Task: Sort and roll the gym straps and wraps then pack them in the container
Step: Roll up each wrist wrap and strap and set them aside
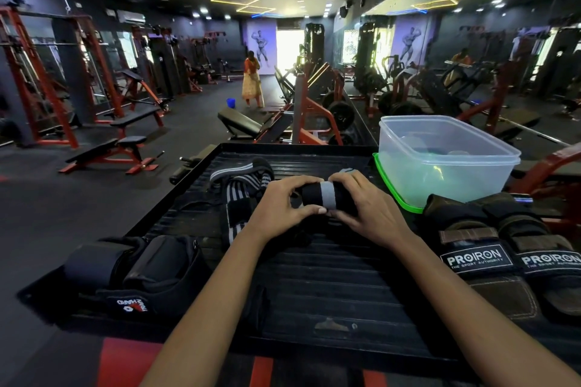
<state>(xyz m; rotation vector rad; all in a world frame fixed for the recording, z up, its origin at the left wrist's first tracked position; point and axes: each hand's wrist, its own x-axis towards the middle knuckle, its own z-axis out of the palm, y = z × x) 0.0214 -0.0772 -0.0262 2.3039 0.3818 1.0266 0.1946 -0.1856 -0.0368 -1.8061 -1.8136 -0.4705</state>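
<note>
Head view: your left hand (284, 201) and right hand (366, 201) both pinch the rolled wrap (327, 195) above the platform's (330, 280) far middle, apparently keeping it wound. Container (446, 160) stands open at the far right corner, presumably ready for packing.
</note>
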